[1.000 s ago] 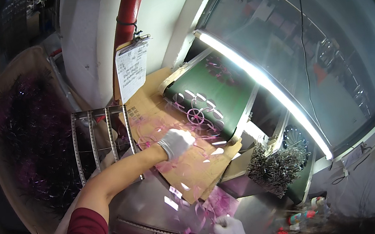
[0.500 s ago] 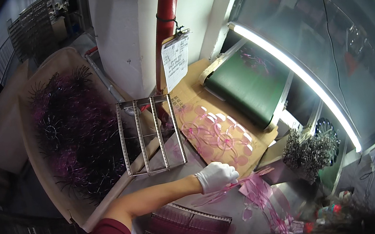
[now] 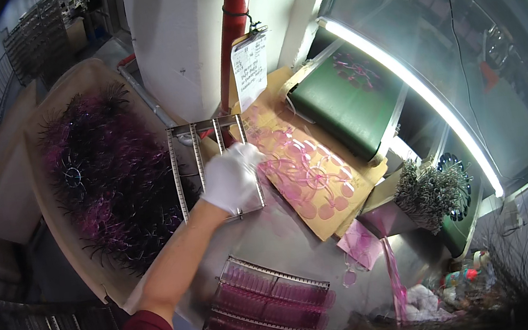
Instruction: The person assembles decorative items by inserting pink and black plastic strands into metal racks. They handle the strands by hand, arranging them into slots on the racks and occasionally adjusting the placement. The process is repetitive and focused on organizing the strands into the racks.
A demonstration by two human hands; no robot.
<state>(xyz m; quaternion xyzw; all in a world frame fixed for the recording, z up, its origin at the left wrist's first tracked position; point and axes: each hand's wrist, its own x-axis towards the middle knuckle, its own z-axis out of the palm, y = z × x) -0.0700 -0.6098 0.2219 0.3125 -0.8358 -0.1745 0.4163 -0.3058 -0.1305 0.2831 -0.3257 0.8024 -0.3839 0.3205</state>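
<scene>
My left hand (image 3: pixel 232 181), in a white glove, is over the right side of a metal rack frame (image 3: pixel 178 169) with notched bars. Motion smears its fingers, so I cannot tell whether they hold anything. Beside its fingertips, thin pink translucent plastic pieces (image 3: pixel 318 175) with round discs lie on a cardboard sheet (image 3: pixel 324 229). At the lower right, my right hand (image 3: pixel 422 302), also white-gloved and partly hidden, appears closed around long pink plastic strips (image 3: pixel 393 268). Left of the strips lies a pink sheet (image 3: pixel 361 244) on the grey table.
A second rack (image 3: pixel 268 303) full of pink pieces is at the front. A large bin (image 3: pixel 63 246) of dark purple spiky pieces stands left. Behind the cardboard is a green conveyor belt (image 3: pixel 349 105), under a bright tube lamp (image 3: pixel 413 94). A box of metal pieces (image 3: pixel 422 195) stands right.
My left hand has moved left and away from me, from near the pink strips to the rack frame. The strips once stretched beneath it now trail toward the lower right.
</scene>
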